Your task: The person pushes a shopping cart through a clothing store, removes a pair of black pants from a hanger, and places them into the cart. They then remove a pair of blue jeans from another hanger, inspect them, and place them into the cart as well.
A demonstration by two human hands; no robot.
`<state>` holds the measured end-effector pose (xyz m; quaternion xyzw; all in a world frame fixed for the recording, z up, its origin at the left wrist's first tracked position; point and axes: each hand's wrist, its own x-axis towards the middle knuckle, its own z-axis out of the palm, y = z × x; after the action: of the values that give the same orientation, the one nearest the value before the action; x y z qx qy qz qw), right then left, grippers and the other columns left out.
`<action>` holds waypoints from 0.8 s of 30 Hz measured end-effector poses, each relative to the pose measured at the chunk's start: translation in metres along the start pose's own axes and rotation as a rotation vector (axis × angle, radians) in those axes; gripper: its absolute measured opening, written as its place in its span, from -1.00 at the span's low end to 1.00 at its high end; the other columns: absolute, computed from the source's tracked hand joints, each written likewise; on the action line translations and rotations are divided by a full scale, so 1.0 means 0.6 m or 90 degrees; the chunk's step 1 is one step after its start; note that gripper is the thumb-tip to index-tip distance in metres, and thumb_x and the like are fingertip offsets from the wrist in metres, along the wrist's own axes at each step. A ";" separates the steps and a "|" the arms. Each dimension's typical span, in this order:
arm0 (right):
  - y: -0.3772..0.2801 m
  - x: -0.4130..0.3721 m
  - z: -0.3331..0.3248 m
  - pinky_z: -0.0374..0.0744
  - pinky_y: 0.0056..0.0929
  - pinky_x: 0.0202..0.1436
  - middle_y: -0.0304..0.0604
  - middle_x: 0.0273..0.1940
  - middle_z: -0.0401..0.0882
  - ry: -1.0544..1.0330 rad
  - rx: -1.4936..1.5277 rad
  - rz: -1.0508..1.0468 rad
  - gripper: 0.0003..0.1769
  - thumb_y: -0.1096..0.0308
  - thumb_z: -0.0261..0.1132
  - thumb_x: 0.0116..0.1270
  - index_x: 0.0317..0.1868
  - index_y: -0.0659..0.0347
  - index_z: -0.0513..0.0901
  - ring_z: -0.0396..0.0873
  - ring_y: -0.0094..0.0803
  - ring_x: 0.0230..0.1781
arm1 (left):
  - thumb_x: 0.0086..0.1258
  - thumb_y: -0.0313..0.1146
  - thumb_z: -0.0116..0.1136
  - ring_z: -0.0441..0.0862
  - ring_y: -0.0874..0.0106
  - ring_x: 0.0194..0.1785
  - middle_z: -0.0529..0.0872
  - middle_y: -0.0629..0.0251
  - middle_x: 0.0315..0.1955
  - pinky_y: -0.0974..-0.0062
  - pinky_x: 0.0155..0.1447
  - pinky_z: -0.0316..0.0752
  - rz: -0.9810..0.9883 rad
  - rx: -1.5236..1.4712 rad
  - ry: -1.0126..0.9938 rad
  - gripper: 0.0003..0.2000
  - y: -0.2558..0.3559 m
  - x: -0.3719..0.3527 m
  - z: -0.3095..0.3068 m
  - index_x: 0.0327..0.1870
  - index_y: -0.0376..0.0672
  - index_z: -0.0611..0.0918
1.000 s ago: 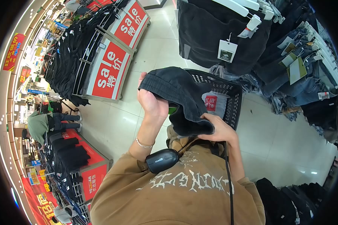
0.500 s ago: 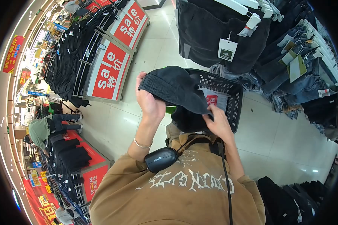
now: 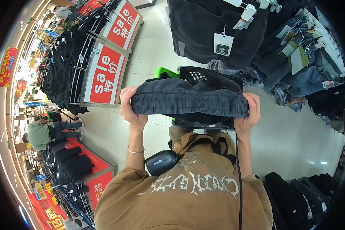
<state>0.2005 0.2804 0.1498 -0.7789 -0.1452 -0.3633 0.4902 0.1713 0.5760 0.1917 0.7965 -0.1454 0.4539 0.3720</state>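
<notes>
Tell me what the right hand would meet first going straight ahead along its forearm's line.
Probably the hanging black garment ahead: the right hand, gripping the black elastic-waisted garment, points roughly that way. Depth is unclear from this single view.

Garment [image 3: 168,87]: black; waistband [image 3: 191,104] finely ribbed. Below garment, shirt [image 3: 184,209]: brown, white lettering. Left of garment, sale sign [image 3: 106,76]: red, white lettering.

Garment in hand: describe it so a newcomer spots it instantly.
Find the brown shirt, bottom centre. Above it in the picture, the left hand and right hand hold a dark garment by its ends. Unlike the tagged black clothing hanging beyond, it shows a ribbed waistband.
</notes>
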 end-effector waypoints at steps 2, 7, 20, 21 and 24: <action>0.002 0.000 -0.001 0.48 -0.37 -0.16 -0.08 -0.29 0.51 0.004 0.008 -0.001 -0.64 0.65 0.28 -0.07 -0.16 0.35 0.57 0.49 -0.19 -0.25 | 0.15 -0.57 0.19 0.55 0.26 -0.20 0.62 0.06 -0.28 0.44 -0.08 0.47 -0.006 0.011 0.010 -0.67 0.000 -0.003 0.003 -0.04 -0.33 0.44; 0.014 0.020 -0.028 0.48 -0.38 -0.15 -0.11 -0.30 0.56 -0.090 -0.058 0.008 -0.59 0.68 0.26 -0.11 -0.15 0.29 0.64 0.48 -0.21 -0.25 | 0.12 -0.69 0.01 0.61 0.28 -0.19 0.66 0.04 -0.27 0.48 -0.03 0.47 -0.128 0.080 -0.100 -0.69 0.016 0.029 -0.012 -0.06 -0.38 0.52; 0.036 0.033 -0.084 0.49 -0.36 -0.14 -0.15 -0.24 0.65 -0.353 -0.125 0.206 -0.54 0.74 0.12 -0.26 -0.27 0.24 0.68 0.51 -0.20 -0.24 | 0.06 -0.73 0.04 0.68 0.30 -0.14 0.71 0.05 -0.27 0.50 -0.04 0.51 -0.494 0.032 -0.458 -0.67 0.000 0.039 -0.039 -0.10 -0.35 0.62; 0.035 0.035 -0.087 0.48 -0.35 -0.14 -0.15 -0.25 0.65 -0.353 -0.128 0.222 -0.56 0.73 0.13 -0.26 -0.29 0.25 0.69 0.51 -0.19 -0.24 | 0.03 -0.74 0.04 0.68 0.29 -0.13 0.70 0.04 -0.23 0.48 -0.04 0.53 -0.504 0.048 -0.481 -0.65 -0.001 0.037 -0.039 -0.11 -0.33 0.63; 0.041 0.037 -0.093 0.48 -0.36 -0.17 -0.16 -0.27 0.65 -0.341 -0.119 0.229 -0.61 0.71 0.14 -0.25 -0.32 0.26 0.68 0.51 -0.20 -0.24 | -0.04 -0.78 0.04 0.67 0.25 -0.10 0.66 0.03 -0.12 0.45 -0.06 0.56 -0.506 0.066 -0.506 -0.60 0.004 0.035 -0.037 -0.13 -0.27 0.65</action>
<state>0.2064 0.2171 0.1636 -0.9013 -0.0949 -0.0650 0.4176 0.1678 0.5927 0.2173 0.9168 0.0595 -0.0496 0.3917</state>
